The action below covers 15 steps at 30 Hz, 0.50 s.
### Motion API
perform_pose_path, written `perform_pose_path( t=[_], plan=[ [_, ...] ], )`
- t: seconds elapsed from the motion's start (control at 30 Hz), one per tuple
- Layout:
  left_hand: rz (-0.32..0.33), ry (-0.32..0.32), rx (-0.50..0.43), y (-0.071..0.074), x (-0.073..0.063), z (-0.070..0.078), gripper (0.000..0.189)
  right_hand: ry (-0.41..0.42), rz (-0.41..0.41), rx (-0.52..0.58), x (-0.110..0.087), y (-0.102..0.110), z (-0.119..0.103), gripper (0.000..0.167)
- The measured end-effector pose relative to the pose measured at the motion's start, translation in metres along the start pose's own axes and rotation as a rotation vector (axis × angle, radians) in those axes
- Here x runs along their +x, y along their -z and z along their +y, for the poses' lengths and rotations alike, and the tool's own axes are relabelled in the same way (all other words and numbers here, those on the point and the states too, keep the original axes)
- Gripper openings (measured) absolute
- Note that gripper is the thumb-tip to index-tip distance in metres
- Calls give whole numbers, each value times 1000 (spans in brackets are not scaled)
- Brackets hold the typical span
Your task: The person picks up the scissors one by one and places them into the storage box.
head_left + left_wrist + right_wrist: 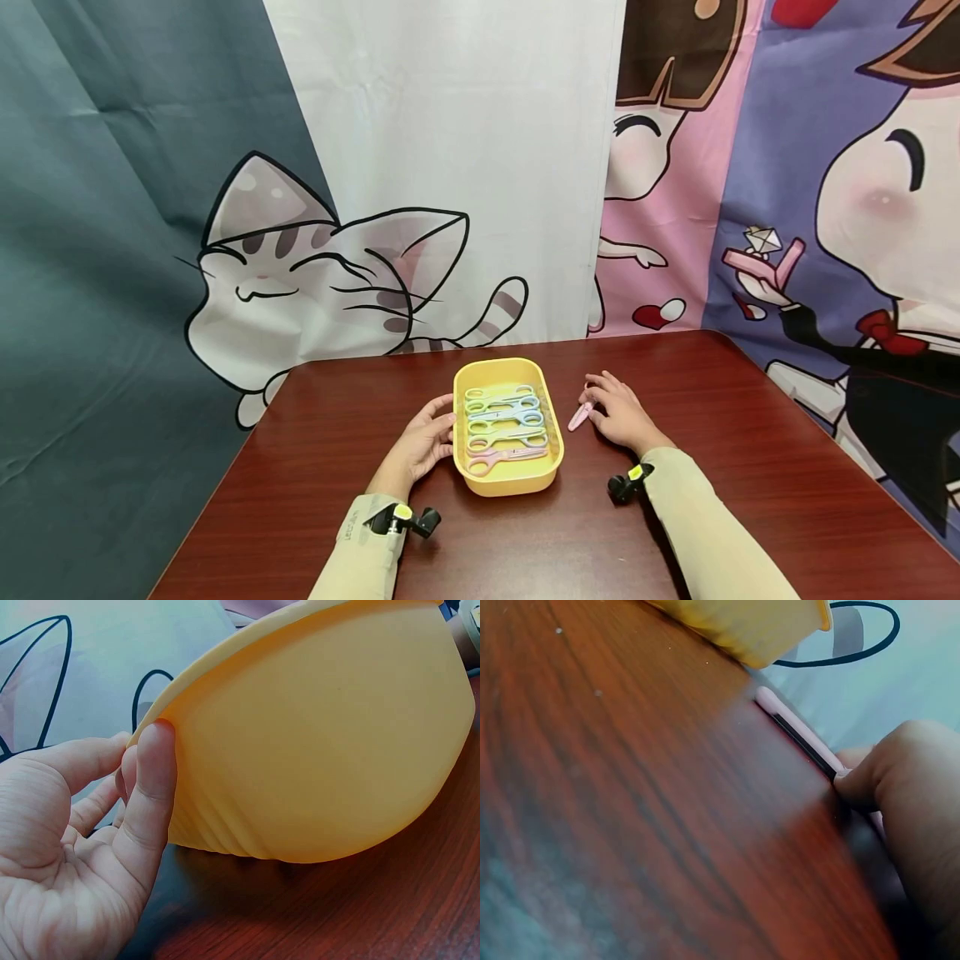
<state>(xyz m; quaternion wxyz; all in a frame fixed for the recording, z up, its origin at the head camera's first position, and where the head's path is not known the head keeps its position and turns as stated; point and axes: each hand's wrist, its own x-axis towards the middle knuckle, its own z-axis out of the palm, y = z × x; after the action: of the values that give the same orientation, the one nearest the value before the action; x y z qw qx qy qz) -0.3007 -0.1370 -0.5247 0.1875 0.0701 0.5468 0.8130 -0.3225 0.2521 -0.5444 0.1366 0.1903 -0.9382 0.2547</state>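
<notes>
My left hand [422,440] rests against the left side of a yellow plastic tray [504,486], its fingertips at the rim. In the left wrist view, fingers [155,761] touch the outer wall just below the lip. Several small scissors lie in a column inside the tray: green, blue, and pink scissors [504,458] at the near end. To the tray's right, my right hand [621,414] pinches another pair of pink scissors [579,417] low at the tabletop. The right wrist view shows its pink blade end [791,720] pointing out past the thumb; the handles are mostly hidden by the hand.
The dark red wooden table [300,500] runs back to a printed cloth backdrop [465,125] with a cartoon cat and figures. A small black wrist camera [405,521] is strapped on the left sleeve, another wrist camera [626,485] on the right.
</notes>
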Motion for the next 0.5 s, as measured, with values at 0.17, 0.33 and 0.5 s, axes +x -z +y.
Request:
perform_pose_path(
  t=[0.17, 0.33, 0.5],
  plan=[
    [-4, 4, -3, -1, 1, -2, 54, 8, -15, -1, -4, 2, -3, 11],
    [9, 9, -4, -1, 0, -3, 55, 43, 11, 47, -6, 3, -6, 11],
    [17, 2, -8, -1, 0, -1, 53, 76, 18, 59, -1, 7, -8, 7]
  ],
)
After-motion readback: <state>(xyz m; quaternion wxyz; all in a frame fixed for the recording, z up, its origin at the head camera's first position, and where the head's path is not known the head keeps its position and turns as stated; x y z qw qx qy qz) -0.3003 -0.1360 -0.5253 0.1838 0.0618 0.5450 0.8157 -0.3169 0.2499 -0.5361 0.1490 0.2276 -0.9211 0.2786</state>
